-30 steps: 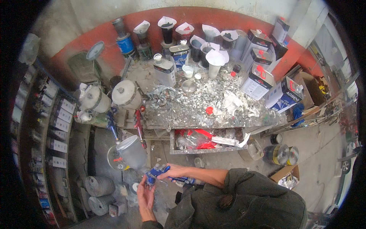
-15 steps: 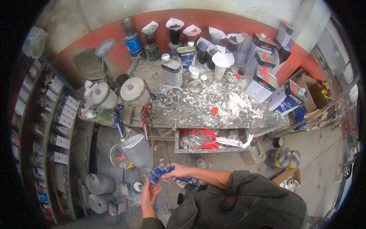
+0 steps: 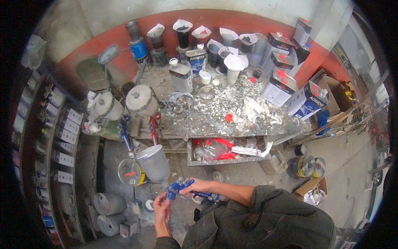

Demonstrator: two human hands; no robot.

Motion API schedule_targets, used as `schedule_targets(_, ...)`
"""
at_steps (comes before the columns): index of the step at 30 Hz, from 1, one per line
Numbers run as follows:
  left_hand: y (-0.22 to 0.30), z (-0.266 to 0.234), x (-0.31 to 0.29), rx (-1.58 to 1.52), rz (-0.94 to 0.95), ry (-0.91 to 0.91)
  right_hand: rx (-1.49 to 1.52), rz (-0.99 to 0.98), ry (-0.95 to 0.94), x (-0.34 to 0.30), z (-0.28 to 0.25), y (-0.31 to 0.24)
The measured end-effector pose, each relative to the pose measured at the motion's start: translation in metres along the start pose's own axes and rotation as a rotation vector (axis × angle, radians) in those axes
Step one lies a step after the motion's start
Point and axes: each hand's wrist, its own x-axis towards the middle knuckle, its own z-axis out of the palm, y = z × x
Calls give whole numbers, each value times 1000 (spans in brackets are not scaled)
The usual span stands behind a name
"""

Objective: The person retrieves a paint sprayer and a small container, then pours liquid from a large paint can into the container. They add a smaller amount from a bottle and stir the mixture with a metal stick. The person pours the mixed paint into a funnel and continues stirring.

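A blue spray gun (image 3: pixel 179 185) is held out in front of me by my right hand (image 3: pixel 199 185), whose fingers wrap round its handle. On top of the gun sits a translucent whitish paint cup (image 3: pixel 154 164), tilted up and to the left. At the gun's front end, the fingers of my left hand (image 3: pixel 162 209) close on the blue nozzle cap (image 3: pixel 171 195); part of their grip is hidden. Beyond the cup, a blue spray gun (image 3: pixel 124 132) and a red spray gun (image 3: pixel 154 129) hang at the bench's left edge, each below a lidded cup.
A paint-spattered bench (image 3: pixel 232 124) stands ahead, with an open drawer (image 3: pixel 228 161) of plastic and red pieces. Metal cans (image 3: pixel 280 87) and cups with paper strainers (image 3: pixel 234 68) line it. Shelves (image 3: pixel 62 153) stand left. Drums (image 3: pixel 108 203) and a carton (image 3: pixel 311 191) are on the floor.
The view has shifted slightly, so the bench things sit a little further left. The spray gun and cup are slightly more upright; both hands keep their places on the gun.
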Motion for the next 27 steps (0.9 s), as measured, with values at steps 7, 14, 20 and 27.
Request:
schedule_targets(7, 11, 14, 8, 120, -223, 273, -36, -52, 13, -10, 5, -5)
schedule_targets(14, -18, -26, 5, -63, -415, 153, -250, -99, 97, -11, 13, -4)
schedule_targets(20, -1, -2, -5, 112, -457, 367, -361, -125, 153, -8, 14, -1)
schedule_targets(27, -8, 17, -6, -5, -316, 397, -384, -152, 158, -5, 23, -3)
